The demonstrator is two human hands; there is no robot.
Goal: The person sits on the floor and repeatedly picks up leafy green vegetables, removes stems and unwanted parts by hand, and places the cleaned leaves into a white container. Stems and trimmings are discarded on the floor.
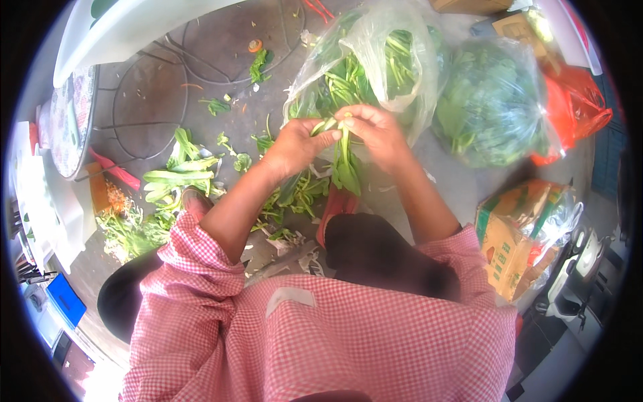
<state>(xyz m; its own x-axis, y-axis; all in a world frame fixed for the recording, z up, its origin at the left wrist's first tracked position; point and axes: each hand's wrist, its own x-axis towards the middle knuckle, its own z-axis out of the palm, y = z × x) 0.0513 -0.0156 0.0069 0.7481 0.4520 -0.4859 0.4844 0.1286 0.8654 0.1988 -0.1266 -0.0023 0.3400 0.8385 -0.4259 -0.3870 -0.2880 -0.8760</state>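
My left hand (296,146) and my right hand (376,134) meet in front of my knees, fingers closed. Between them is a stalk of leafy greens (345,171); its pale stem end is pinched in my right fingertips and its green leaves hang down. A pale piece of stem lies in the closed fingers of my left hand. Just beyond the hands stands an opened clear plastic bag (395,100) of the same kind of greens. Below my left forearm, loose leaves and stems (301,194) are scattered on the floor.
A tied clear bag of greens (485,100) stands at the right beside a red plastic bag (576,107). Nearer is an open cardboard box (506,251). At left lie a heap of pale green trimmings (134,231), larger stems (184,175) and a looped dark cable (114,110).
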